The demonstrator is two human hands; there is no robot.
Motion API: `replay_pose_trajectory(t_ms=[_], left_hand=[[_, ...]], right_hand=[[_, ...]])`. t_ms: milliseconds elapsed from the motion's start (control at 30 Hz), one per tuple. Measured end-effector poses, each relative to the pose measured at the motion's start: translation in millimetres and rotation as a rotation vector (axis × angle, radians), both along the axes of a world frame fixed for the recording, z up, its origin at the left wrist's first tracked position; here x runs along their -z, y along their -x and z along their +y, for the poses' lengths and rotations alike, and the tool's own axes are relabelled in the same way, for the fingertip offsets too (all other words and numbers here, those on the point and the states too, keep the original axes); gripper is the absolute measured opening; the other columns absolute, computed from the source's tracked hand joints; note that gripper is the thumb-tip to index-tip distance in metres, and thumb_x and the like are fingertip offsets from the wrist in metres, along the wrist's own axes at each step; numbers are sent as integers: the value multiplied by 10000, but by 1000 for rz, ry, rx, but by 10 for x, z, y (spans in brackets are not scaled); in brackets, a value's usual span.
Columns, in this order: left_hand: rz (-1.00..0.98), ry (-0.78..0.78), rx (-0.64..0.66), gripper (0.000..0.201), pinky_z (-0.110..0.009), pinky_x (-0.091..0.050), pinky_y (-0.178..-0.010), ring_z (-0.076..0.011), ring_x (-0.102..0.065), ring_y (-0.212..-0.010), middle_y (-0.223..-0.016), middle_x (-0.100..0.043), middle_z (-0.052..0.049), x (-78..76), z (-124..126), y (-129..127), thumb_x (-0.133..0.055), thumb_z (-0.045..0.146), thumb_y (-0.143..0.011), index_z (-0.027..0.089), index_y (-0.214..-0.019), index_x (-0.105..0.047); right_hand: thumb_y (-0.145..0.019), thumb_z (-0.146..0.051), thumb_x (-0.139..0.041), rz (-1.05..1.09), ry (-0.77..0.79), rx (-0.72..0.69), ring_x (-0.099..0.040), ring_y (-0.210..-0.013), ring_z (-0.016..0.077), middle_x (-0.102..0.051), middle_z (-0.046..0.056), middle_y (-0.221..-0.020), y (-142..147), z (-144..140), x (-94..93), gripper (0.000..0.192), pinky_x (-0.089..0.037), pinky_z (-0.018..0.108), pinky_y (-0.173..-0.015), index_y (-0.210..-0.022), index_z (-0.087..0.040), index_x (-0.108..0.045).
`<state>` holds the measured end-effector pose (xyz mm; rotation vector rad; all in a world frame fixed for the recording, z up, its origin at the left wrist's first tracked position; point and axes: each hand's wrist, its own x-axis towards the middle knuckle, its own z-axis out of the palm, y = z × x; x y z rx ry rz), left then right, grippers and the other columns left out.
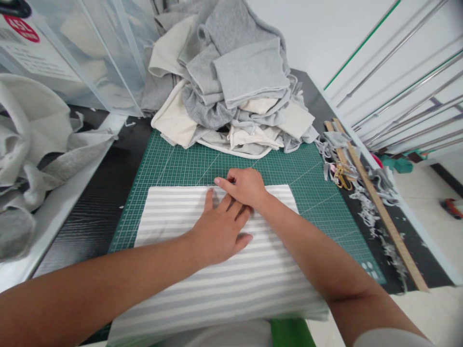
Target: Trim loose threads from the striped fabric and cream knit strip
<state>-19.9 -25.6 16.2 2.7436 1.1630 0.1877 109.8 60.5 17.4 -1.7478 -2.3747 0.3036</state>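
Note:
A piece of grey-and-white striped fabric [170, 219] lies on the green cutting mat [137, 212], its near end reaching the table's front edge. My left hand [224, 229] rests palm down on the fabric, fingers spread toward the far edge. Just beyond it, my right hand [248, 185] is closed at that edge, its fingers curled and thumb pointing left. A thin dark line shows at the fabric's edge by the thumb. What the right fingers hold, if anything, is hidden. The two hands overlap slightly.
A heap of grey and cream cloth pieces [249, 72] covers the mat's far side. A clear plastic bin [97, 58] stands behind left, with more cloth [47, 130] before it. Gold-handled scissors [340, 177], a wooden ruler [387, 217] and scraps [365, 209] lie right.

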Motion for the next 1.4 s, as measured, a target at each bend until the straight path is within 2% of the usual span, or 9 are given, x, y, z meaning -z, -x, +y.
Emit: replay_pose_trajectory(t_ms=[1400], left_hand=[[-3, -17, 6, 563, -705, -202, -1059, -372, -273, -1355, -1453, -413, -105, 20, 9, 1, -384, 566, -923, 232, -1368, -462]], right_hand=[[-862, -684, -397, 15, -27, -7, -574, -627, 149, -653, -5, -632, -4, -9, 7, 543, -271, 273, -555, -707, -226, -644]])
